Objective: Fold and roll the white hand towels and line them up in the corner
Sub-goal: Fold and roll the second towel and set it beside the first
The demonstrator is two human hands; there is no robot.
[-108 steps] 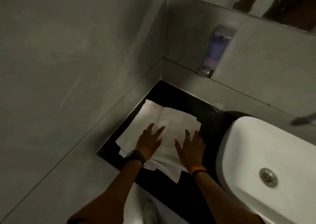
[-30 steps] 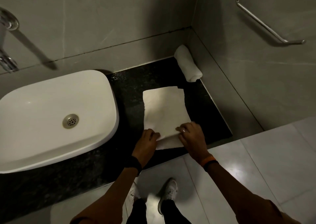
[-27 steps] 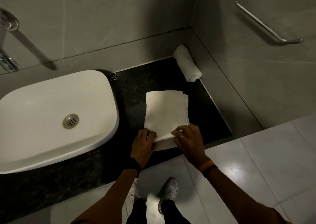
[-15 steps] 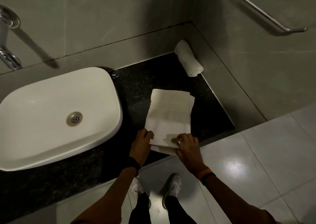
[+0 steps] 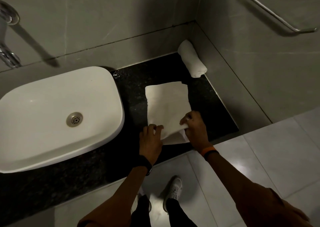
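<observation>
folded white towel [image 5: 168, 105] flat on dark tabletop [image 5: 135, 81], sink [image 5: 52, 109] at its 9 o'clock; left hand [image 5: 150, 140] and right hand [image 5: 194, 129] both pinch its 6 o'clock edge with curled fingers [image 5: 187, 118], edge raised slightly; rolled towel [image 5: 192, 59] at 1 o'clock, against wall corner

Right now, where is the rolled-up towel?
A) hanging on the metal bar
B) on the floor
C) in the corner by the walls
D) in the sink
C: the rolled towel lies on the black counter, tucked into the far corner, beyond the flat towel.
</observation>
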